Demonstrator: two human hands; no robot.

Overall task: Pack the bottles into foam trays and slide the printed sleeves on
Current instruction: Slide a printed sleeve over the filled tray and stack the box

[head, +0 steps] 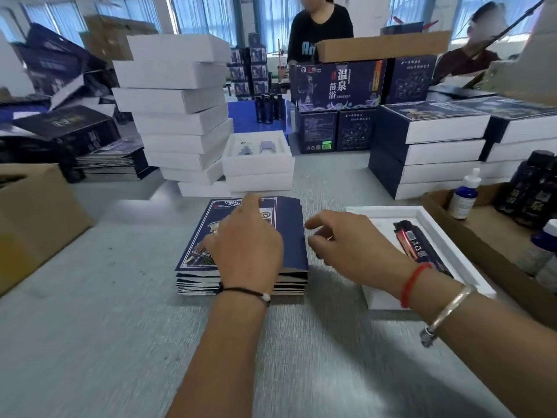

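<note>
A stack of flat dark-blue printed sleeves (289,230) lies on the grey table in front of me. My left hand (247,242) rests on the top sleeve with fingers spread flat. My right hand (346,245) hovers at the stack's right edge, fingers loosely curled, holding nothing. To the right sits a white foam tray (434,224) with a dark bottle (416,242) lying in it, partly hidden by my right wrist. More dark bottles (530,191) and a dropper bottle (462,197) stand in a cardboard box at the far right.
Tall stack of white trays (177,116) behind the sleeves, a shorter pile with an open foam tray (256,146) beside it. Sleeved finished boxes (428,146) are stacked at right. Cardboard box (33,218) at left. A person stands across the table.
</note>
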